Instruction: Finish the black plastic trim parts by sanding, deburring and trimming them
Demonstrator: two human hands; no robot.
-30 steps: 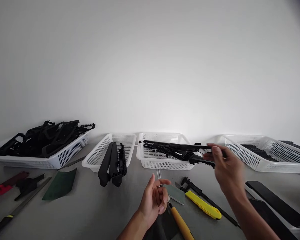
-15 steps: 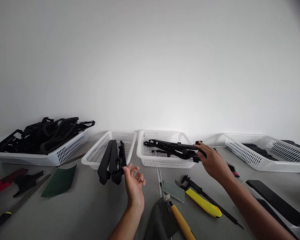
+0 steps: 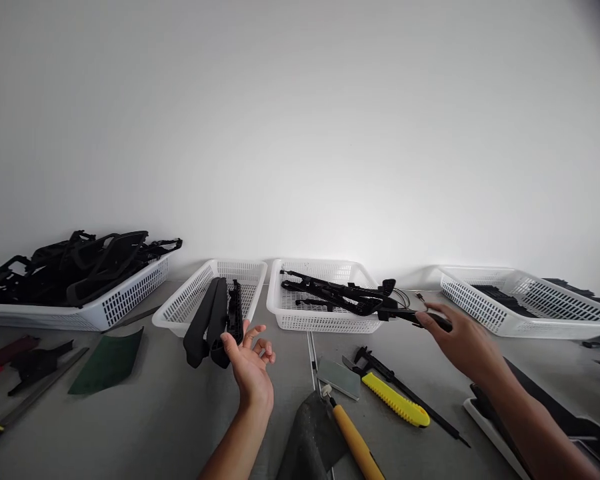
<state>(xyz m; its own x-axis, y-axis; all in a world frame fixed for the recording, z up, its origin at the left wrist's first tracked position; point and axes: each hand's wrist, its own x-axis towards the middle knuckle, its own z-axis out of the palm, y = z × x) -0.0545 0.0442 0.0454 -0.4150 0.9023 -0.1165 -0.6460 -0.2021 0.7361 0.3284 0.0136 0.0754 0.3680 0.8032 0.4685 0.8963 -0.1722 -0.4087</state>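
My left hand (image 3: 253, 373) is palm up with fingers apart and loosely curled. Its thumb overlaps the near end of a ribbed black plastic part (image 3: 235, 310); whether they touch I cannot tell. Beside that lie two smooth long black plastic parts (image 3: 205, 323), jutting over the front rim of a white basket (image 3: 173, 317). To the right, my right hand (image 3: 463, 337) pinches the end of a long black plastic part (image 3: 405, 315), which reaches back over the rim of a second white basket (image 3: 325, 325). Several thin black frames (image 3: 330, 290) lie across that basket.
Black parts (image 3: 110, 267) fill a basket at far left; another basket (image 3: 520, 327) stands right. On the grey table lie a yellow utility knife (image 3: 395, 400), a black caliper (image 3: 410, 393), a yellow-handled tool (image 3: 355, 440), a grey plate (image 3: 339, 378) and a green sheet (image 3: 107, 360).
My right hand has moved right, away from the middle basket, with a black part's end in it. A thin cable now shows behind it. My left hand has shifted slightly left in view.
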